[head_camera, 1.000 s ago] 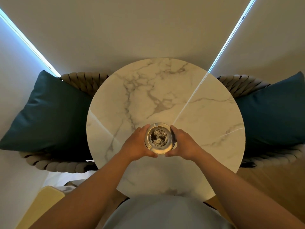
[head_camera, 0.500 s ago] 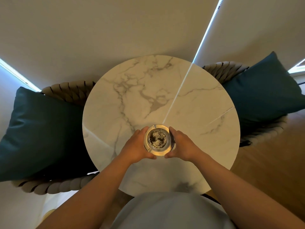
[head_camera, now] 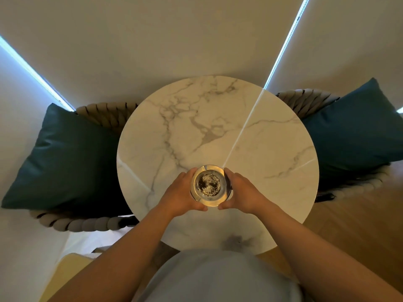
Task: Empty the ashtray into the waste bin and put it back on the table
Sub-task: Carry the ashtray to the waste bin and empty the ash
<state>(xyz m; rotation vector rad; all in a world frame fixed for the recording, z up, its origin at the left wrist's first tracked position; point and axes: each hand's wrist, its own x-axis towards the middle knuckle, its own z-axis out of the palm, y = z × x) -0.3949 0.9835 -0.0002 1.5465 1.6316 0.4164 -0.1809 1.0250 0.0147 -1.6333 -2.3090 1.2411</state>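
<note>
A round glass ashtray (head_camera: 209,185) holding dark and pale ash is over the near half of a round white marble table (head_camera: 218,131). My left hand (head_camera: 182,194) cups its left side and my right hand (head_camera: 241,192) cups its right side, thumbs along the near rim. I cannot tell whether the ashtray rests on the marble or is lifted just off it. No waste bin is in view.
Rope-woven chairs with dark teal cushions stand on both sides of the table, the left chair (head_camera: 72,158) and the right chair (head_camera: 357,131). Closed window blinds (head_camera: 174,40) hang behind. Wooden floor (head_camera: 359,225) shows at the right, and a yellowish object (head_camera: 63,273) at the lower left.
Both hands keep the same hold on the ashtray. The view has swung a little sideways and back; the ashtray sits at about the same spot over the table.
</note>
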